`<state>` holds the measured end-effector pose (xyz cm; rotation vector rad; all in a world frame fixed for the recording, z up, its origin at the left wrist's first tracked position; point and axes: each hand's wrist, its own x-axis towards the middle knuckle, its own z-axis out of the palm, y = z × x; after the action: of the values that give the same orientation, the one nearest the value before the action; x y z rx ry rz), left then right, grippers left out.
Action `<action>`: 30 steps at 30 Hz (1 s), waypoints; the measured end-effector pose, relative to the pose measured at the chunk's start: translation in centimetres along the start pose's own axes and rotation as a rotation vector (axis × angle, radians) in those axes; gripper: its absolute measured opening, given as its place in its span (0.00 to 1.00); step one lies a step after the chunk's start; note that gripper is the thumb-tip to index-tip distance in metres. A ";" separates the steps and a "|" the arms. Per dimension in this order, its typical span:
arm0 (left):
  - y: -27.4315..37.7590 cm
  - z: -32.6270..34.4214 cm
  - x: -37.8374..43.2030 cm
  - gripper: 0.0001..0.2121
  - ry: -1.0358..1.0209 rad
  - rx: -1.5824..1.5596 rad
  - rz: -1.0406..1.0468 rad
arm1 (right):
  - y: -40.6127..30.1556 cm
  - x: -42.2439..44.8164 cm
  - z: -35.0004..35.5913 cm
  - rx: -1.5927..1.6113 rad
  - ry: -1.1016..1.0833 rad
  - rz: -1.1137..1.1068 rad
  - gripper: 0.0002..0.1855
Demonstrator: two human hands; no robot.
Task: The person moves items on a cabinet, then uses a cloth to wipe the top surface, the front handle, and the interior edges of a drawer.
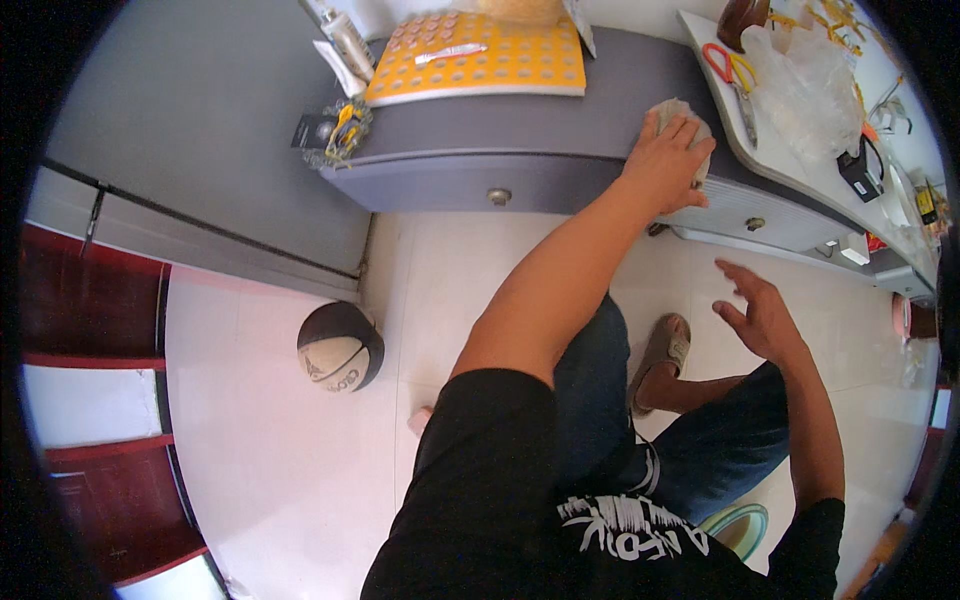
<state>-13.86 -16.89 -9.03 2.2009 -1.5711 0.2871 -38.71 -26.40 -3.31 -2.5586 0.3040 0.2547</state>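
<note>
My left hand [671, 161] presses a light beige cloth [705, 146] onto the right part of a dark grey cabinet top [510, 124], at its front edge. Parts of the cloth show between and beyond the fingers. My right hand [750, 311] hangs in the air over the floor, in front of the cabinet's drawers, with its fingers apart and nothing in it. Left of the cloth, an orange board with rows of round holes [517, 71] lies on the cabinet, with a small tube [451, 53] on it.
A white countertop [795, 172] at the right holds red-and-yellow-handled scissors [739, 82], a clear plastic bag [802, 90] and a black box [861, 171]. Bottles [349, 41] and a bundle of cords [345, 131] stand or lie at the cabinet's left end. A basketball [340, 347] rests on the floor; a green-rimmed bucket [761, 525] is beside me.
</note>
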 end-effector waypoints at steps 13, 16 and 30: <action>-1.1 -5.2 -28.1 0.12 0.372 -0.533 -0.791 | 1.6 16.7 -0.1 -0.550 0.488 -0.420 0.44; 2.4 0.5 -44.0 0.19 0.344 -0.426 -1.333 | 3.7 18.0 0.3 -0.553 0.416 -0.361 0.39; 8.6 8.9 -64.2 0.58 -0.077 -0.075 -2.473 | 4.4 19.6 0.6 -0.629 0.438 -0.491 0.36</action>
<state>-44.41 31.44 -40.78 2.2400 1.5698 -0.5777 -21.22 -32.93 -10.73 -3.1826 -0.3083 -0.4737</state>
